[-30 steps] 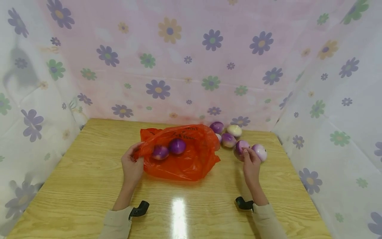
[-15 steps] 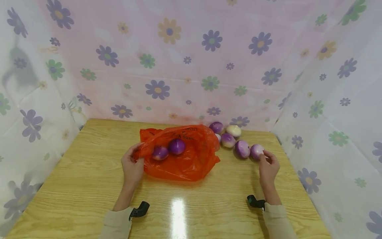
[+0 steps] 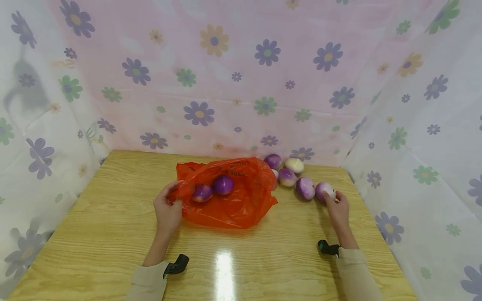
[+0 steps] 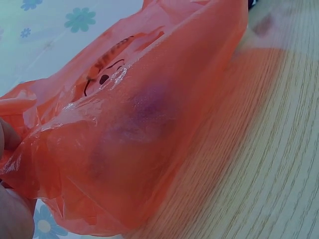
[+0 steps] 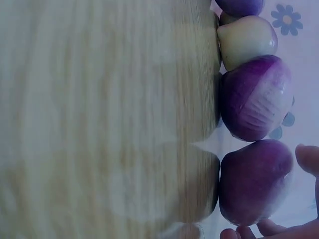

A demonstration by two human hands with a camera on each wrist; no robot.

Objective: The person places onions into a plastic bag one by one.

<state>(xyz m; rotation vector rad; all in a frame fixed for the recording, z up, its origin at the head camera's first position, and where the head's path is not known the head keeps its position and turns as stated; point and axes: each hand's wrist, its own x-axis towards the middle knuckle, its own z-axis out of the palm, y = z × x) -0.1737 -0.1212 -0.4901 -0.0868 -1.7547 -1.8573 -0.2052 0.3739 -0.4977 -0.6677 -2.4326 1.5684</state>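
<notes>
The left hand (image 3: 167,211) pinches the left edge of a red plastic bag (image 3: 237,213), its mouth spread toward the camera. Two purple onions (image 3: 223,184) lie in the bag. In the left wrist view the bag (image 4: 134,164) shows dark round shapes through its film. At the right end of a group of onions, the right hand (image 3: 339,211) has its thumb and fingers around the near side of a pale purple onion (image 3: 324,192). The right wrist view has that onion (image 5: 255,183) between the thumb and fingertips, a small gap showing at the thumb.
Beside that onion is another purple-white one (image 3: 306,188). Behind and left are more onions (image 3: 288,177), a yellowish one (image 3: 294,166) among them, close to the bag's right side. The wooden table (image 3: 94,217) ends at flowered cloth walls.
The right hand has moved right from the second onion to the rightmost one, its fingers now around that onion's near side. The left hand and the bag have stayed nearly still.
</notes>
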